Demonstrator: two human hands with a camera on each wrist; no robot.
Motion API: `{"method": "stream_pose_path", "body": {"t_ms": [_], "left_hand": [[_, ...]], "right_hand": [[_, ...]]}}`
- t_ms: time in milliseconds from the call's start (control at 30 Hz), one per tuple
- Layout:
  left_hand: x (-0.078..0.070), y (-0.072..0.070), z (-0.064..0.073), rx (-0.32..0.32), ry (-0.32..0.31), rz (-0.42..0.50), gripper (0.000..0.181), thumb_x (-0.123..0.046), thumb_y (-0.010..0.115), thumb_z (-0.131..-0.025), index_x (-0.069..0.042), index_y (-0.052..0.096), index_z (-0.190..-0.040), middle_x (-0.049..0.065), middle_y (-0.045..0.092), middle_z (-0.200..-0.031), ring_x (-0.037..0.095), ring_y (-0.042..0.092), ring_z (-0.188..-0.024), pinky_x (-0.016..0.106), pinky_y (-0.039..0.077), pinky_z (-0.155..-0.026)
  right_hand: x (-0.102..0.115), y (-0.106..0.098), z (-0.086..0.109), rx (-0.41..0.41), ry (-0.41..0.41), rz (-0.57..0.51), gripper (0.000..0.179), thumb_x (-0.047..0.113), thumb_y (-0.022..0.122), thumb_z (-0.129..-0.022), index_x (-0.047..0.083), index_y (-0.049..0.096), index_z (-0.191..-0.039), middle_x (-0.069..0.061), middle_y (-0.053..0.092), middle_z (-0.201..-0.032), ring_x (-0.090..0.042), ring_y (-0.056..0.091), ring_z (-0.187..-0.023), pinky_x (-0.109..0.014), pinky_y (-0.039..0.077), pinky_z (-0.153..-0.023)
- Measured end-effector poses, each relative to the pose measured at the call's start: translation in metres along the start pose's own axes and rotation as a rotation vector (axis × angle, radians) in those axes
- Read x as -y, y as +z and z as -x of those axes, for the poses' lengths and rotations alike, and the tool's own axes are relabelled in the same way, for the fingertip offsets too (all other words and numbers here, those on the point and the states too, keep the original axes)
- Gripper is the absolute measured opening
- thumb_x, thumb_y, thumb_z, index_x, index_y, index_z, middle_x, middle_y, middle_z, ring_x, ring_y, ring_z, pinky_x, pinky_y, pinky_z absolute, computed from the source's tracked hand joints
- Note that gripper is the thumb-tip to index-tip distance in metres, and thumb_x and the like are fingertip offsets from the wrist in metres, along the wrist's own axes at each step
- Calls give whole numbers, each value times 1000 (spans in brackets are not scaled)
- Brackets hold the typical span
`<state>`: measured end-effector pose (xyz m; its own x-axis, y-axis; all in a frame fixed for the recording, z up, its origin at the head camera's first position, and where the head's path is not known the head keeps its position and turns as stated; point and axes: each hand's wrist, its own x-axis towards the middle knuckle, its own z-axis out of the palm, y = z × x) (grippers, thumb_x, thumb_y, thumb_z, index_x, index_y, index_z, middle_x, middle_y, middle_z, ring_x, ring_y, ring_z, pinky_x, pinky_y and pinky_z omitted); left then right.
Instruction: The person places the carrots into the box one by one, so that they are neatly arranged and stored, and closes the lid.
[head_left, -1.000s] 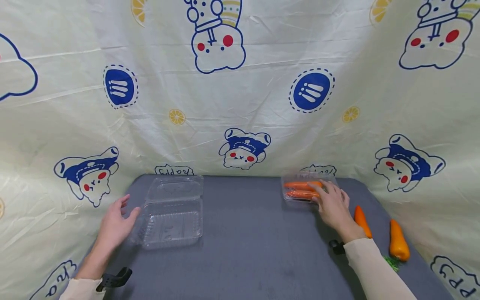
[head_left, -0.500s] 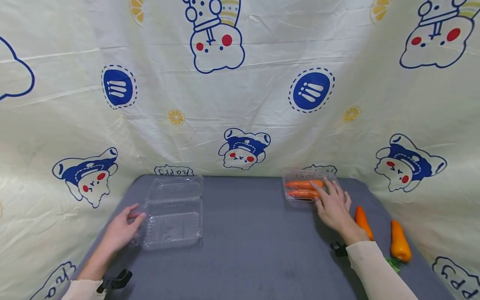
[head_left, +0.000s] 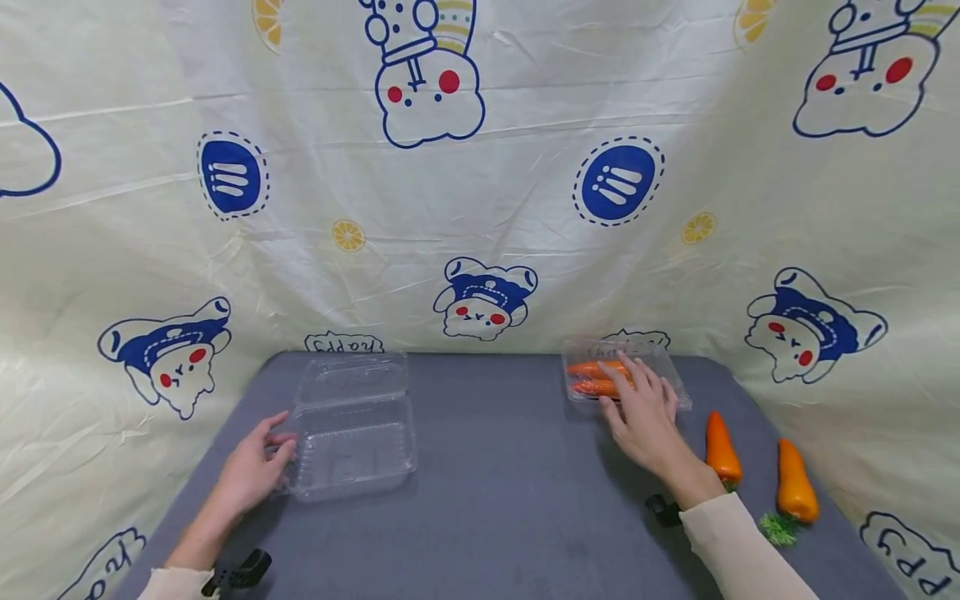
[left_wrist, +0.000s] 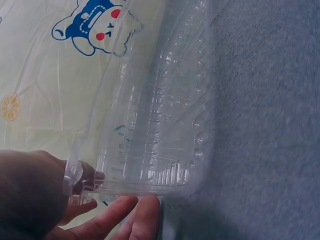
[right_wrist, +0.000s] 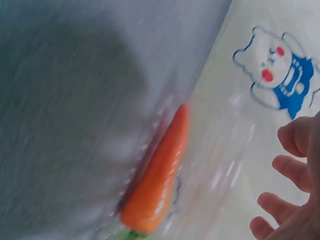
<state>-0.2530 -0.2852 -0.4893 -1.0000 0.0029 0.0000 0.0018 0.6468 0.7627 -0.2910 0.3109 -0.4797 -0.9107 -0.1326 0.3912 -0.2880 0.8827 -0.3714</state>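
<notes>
On the left side of the gray table (head_left: 495,500), the left hand (head_left: 255,467) is at the near left edge of an open clear container (head_left: 352,446), whose raised lid (head_left: 356,379) leans away toward the backdrop (head_left: 637,292). In the left wrist view its fingers lie against the outside of the plastic, and one digit shows through the clear rim; whether they pinch that rim or only touch it, one cannot tell. Across the table, the right hand (head_left: 645,421) reaches over a second clear container (head_left: 679,390) at the far right, in which two orange carrots (head_left: 596,388) lie side by side. The fingers of this hand are spread apart, with nothing between them; the right wrist view shows them loosely bent, to the side of a carrot that has green at its thick end. Nearer the person, beyond the right forearm, a slim orange carrot (head_left: 722,448) and a thicker orange one (head_left: 797,483) rest on the table, apart from each other, with a feathery green tuft (head_left: 780,529) at the thick end of the latter. Each forearm has a pale sleeve (head_left: 742,546), and a black device (head_left: 663,510) sits at each wrist. The cream-coloured backdrop carries cartoon animals and orange slices.
</notes>
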Motion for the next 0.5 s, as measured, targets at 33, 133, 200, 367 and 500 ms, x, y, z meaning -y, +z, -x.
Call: {"method": "stream_pose_path", "body": {"t_ms": [33,133,200,367,500], "left_hand": [[0,1,1,1,0,-1,66,-9,58,-120,9,31,-178,38,67,-157,30,83,-107,28,63,-68],[-3,7,1,-7,8,-7,66,-8,61,-120,9,33,-177,37,69,-156,35,83,-113,26,64,-70],[-4,10,1,-12,15,-10,66,-8,62,-119,9,35,-177,37,70,-155,39,83,-118,26,64,-71],[-9,20,1,-18,18,7,66,-9,63,-119,6,36,-177,37,70,-154,42,83,-119,28,67,-71],[-14,28,2,-4,15,15,66,-10,64,-119,4,36,-178,35,71,-154,36,85,-113,29,66,-70]], "right_hand": [[4,1,1,-7,-15,-3,53,13,67,-117,7,57,-169,-28,32,-187,-60,23,-171,-92,12,-130],[17,4,3,-27,-62,-18,53,11,70,-115,7,60,-167,-27,35,-186,-61,29,-167,-92,16,-128],[26,7,5,-40,-94,-24,54,9,73,-113,7,61,-166,-27,39,-184,-61,33,-164,-92,19,-126],[52,12,9,-26,-151,-39,55,9,77,-112,12,63,-165,-24,44,-181,-58,40,-161,-88,27,-124],[71,16,13,22,-170,-42,56,13,77,-113,16,63,-167,-20,45,-182,-53,42,-164,-86,31,-126]]}}
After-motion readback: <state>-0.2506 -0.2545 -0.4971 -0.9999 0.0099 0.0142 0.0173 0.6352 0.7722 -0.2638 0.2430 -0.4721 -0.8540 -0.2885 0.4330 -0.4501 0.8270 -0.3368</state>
